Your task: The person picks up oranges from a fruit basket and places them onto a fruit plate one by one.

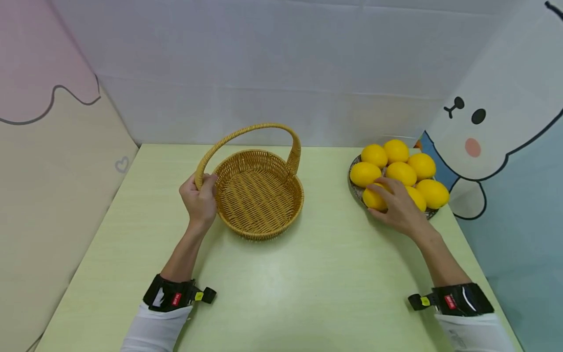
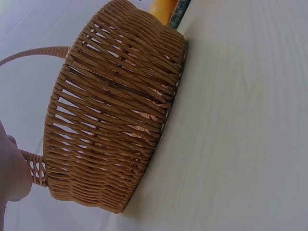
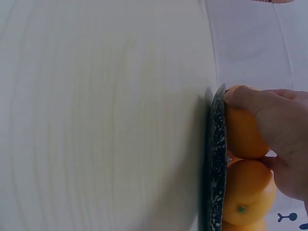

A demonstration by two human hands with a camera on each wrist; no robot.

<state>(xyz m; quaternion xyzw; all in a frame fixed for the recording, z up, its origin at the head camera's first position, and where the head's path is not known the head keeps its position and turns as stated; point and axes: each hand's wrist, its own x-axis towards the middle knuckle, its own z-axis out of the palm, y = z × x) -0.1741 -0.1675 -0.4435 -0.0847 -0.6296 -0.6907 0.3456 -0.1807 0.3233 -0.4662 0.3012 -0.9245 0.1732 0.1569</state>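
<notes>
A round wicker basket (image 1: 258,200) with a tall arched handle stands at the left-middle of the table, with nothing inside it. My left hand (image 1: 200,199) grips the handle low on its left side; the left wrist view shows the woven basket wall (image 2: 110,106) close up. On the right, my right hand (image 1: 401,208) reaches over a dark speckled plate (image 1: 355,191) piled with several oranges, which look yellow from the head. Its thumb and fingers hold the front-left orange (image 3: 244,132), still at the plate's rim. Another orange (image 3: 249,192) with a green stem end lies beside it.
The pale wooden table (image 1: 281,293) meets a white wall sheet (image 1: 264,68) at the back. At the right, a panel with a cartoon animal face (image 1: 472,146) stands close by the plate. A cream and pink panel (image 1: 53,171) borders the left side.
</notes>
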